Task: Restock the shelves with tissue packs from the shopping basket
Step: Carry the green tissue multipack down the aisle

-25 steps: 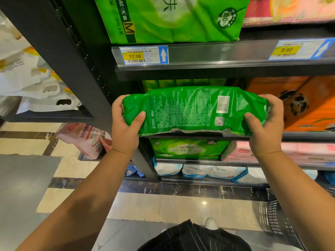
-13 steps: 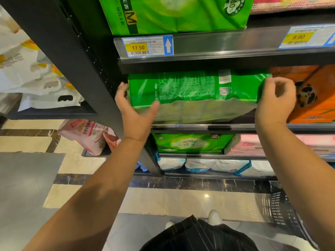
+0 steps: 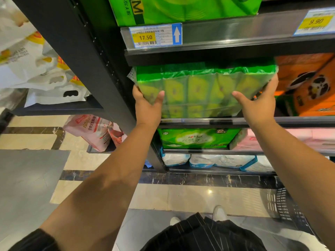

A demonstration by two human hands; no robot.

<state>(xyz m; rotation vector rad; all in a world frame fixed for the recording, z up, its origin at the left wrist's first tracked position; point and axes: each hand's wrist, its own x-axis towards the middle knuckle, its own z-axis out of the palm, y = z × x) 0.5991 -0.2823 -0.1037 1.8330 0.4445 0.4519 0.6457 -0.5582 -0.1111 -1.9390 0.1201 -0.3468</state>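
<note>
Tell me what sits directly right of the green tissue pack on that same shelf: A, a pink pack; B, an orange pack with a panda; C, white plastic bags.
B: an orange panda pack stands just right of the green tissue pack, which the left hand and right hand hold.

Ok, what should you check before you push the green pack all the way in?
1. Grip: ok. Left hand and right hand hold the green tissue pack by its lower corners.
2. Headroom: ok but tight. The pack's top sits just under the upper shelf.
3. Bottom past the shelf edge: cannot tell. Its lower edge sits right at it.
4. Space behind: cannot tell. The pack hides it.
5. Side room: cannot tell. The right hand covers the gap to the orange pack.
</note>
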